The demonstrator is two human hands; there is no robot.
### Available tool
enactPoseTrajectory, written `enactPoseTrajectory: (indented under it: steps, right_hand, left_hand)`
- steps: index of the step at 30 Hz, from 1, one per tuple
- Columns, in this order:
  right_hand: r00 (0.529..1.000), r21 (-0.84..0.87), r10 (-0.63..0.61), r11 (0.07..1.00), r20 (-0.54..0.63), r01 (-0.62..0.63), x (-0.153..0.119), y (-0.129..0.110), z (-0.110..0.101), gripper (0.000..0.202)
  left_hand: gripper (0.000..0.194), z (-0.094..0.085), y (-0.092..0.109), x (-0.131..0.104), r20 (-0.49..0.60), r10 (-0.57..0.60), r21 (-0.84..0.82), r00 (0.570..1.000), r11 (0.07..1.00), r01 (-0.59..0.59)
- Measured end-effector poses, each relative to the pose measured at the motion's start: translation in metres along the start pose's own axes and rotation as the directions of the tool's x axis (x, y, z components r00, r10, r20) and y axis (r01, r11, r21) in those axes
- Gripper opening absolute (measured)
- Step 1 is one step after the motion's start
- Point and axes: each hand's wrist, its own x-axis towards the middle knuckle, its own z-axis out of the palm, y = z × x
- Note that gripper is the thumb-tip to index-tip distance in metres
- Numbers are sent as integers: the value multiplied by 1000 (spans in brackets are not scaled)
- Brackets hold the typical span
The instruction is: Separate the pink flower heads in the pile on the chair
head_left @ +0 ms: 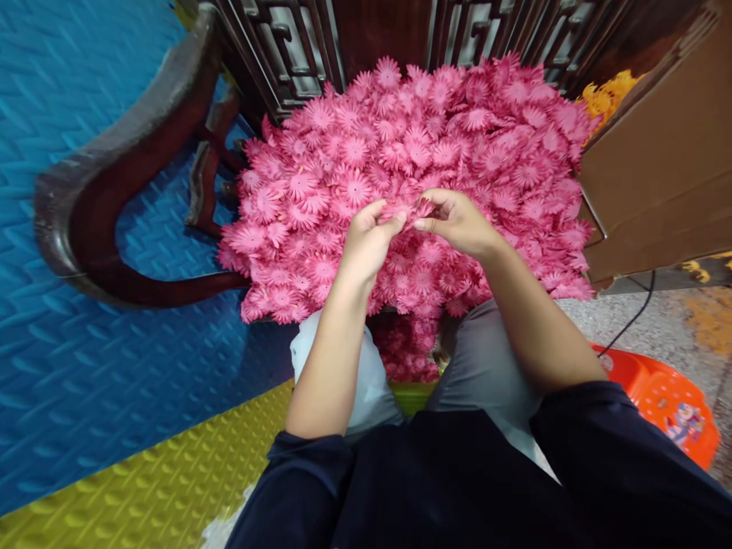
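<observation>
A broad heap of pink artificial flower heads (354, 152) spreads over the seat in front of me. Above its front middle, my left hand (369, 236) is closed on a pink flower head (394, 212), thumb on top. Close beside it on the right, my right hand (457, 219) pinches a darker pink flower piece (424, 207) between thumb and fingers. The two pieces are nearly touching; whether they are joined I cannot tell. Below, between my knees, more pink flowers (403, 351) lie in a green container (412, 396), only partly visible.
A dark carved wooden armrest (85, 221) curves out on the left over blue mats (69, 366). At the right stands a cardboard box (657, 145), with orange-yellow flowers (611, 95) behind it. An orange-red plastic stool (669, 396) sits near my right elbow, beside a black cable (632, 316).
</observation>
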Motion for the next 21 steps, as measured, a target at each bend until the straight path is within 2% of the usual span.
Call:
enactPoseTrajectory:
  steps: [4,7,11,14,17,21]
  right_hand:
    - [997,-121,-46,992,-56,39,1,0,0,46]
    - [992,-148,-82,987,-92,67,0,2,-2,45]
    - [991,-138,-85,988,-100,71,-1,6,-6,37]
    - [991,-169,-102,982,-92,85,-3,8,-6,20]
    - [988,-243,-127,965,-92,101,-4,8,-2,4]
    - [987,-292,-109,954,-115,71,-5,5,0,11]
  left_hand:
    - [12,0,2,0,-44,-25,55,999,998,27]
    - [13,-1,3,1,-27,-33,39,999,999,34]
    - [9,-7,6,-2,116,33,136,993,990,-48]
    - [17,-13,6,-3,212,39,291,976,951,-102]
    - [14,-16,3,-1,217,71,400,974,903,-155]
    - [7,-18,-1,4,198,133,495,971,842,-217]
